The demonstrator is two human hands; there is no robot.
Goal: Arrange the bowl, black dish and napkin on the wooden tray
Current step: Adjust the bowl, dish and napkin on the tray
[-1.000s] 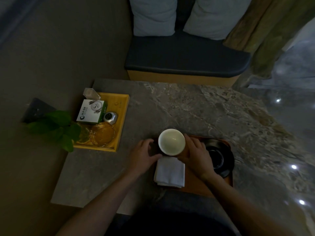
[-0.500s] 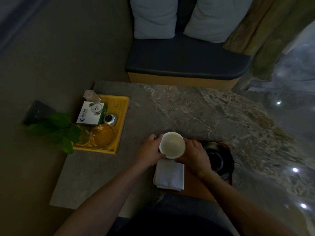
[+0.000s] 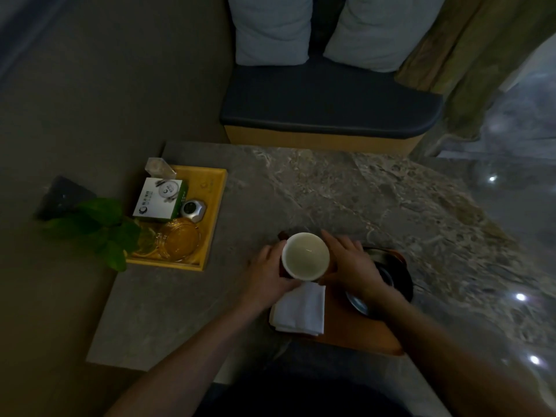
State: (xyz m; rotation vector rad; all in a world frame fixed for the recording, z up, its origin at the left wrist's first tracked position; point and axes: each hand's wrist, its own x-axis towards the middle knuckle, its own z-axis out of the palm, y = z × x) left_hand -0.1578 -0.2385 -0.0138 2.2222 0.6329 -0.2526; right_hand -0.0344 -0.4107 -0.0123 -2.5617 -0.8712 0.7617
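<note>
A white bowl [image 3: 306, 256] sits at the far left corner of the brown wooden tray [image 3: 355, 335], cupped from both sides. My left hand [image 3: 268, 273] wraps its left wall and my right hand [image 3: 350, 266] holds its right wall. A folded white napkin [image 3: 301, 310] lies on the tray's left part, just in front of the bowl. The black dish [image 3: 397, 276] rests on the tray's right side, partly hidden under my right wrist.
A yellow tray [image 3: 210, 218] at the table's left holds a white-and-green box [image 3: 158, 200], a small silver object [image 3: 194, 210] and a glass ashtray [image 3: 179, 243]. Green leaves [image 3: 99, 230] overhang its left edge. A dark bench [image 3: 328, 106] with pillows stands beyond the stone table [image 3: 361, 194].
The bowl, held in both hands, has gone down a little towards the tray's far left corner. My left hand has closed in around its side.
</note>
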